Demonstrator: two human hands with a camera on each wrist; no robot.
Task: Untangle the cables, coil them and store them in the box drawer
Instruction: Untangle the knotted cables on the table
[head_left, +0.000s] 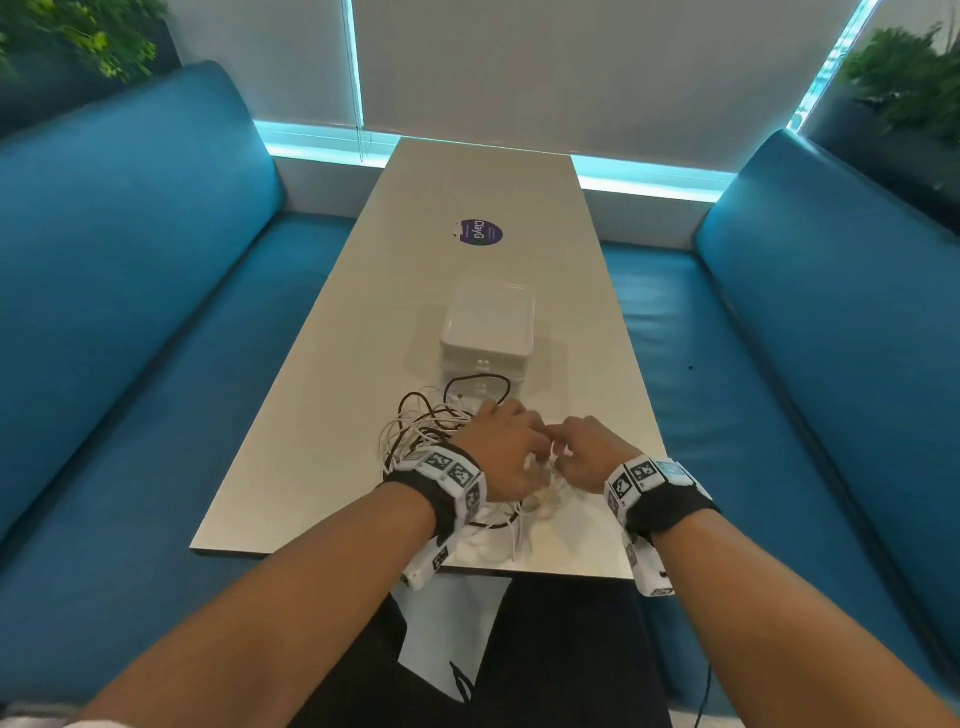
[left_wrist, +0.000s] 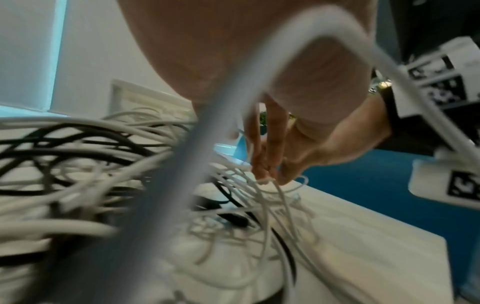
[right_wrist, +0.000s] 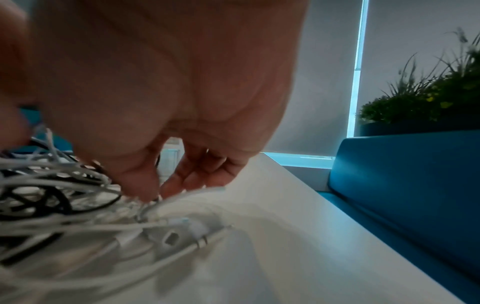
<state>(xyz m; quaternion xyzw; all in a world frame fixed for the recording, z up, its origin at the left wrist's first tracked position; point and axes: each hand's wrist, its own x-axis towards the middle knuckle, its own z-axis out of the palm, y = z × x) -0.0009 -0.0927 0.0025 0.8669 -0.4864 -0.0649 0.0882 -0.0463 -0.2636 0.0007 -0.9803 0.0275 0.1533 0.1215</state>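
Observation:
A tangle of white and black cables (head_left: 426, 431) lies on the near end of the pale table (head_left: 467, 187), right in front of a white drawer box (head_left: 488, 332) whose drawers are closed. My left hand (head_left: 524, 452) rests over the pile with its fingers curled down into the white strands, and a thick white cable (left_wrist: 259, 51) loops across its palm. My right hand (head_left: 571, 452) meets it from the right. Its thumb and fingertips (right_wrist: 148, 189) pinch a thin white cable (right_wrist: 197, 191). A white plug (right_wrist: 171, 238) lies below the right hand. The left fingertips are hidden.
Blue padded benches (head_left: 130, 312) (head_left: 831, 338) flank the table on both sides. A purple round sticker (head_left: 482, 232) lies beyond the box. Plants stand in the back corners. The table's front edge runs just under my wrists, with a white sheet (head_left: 452, 623) on my lap.

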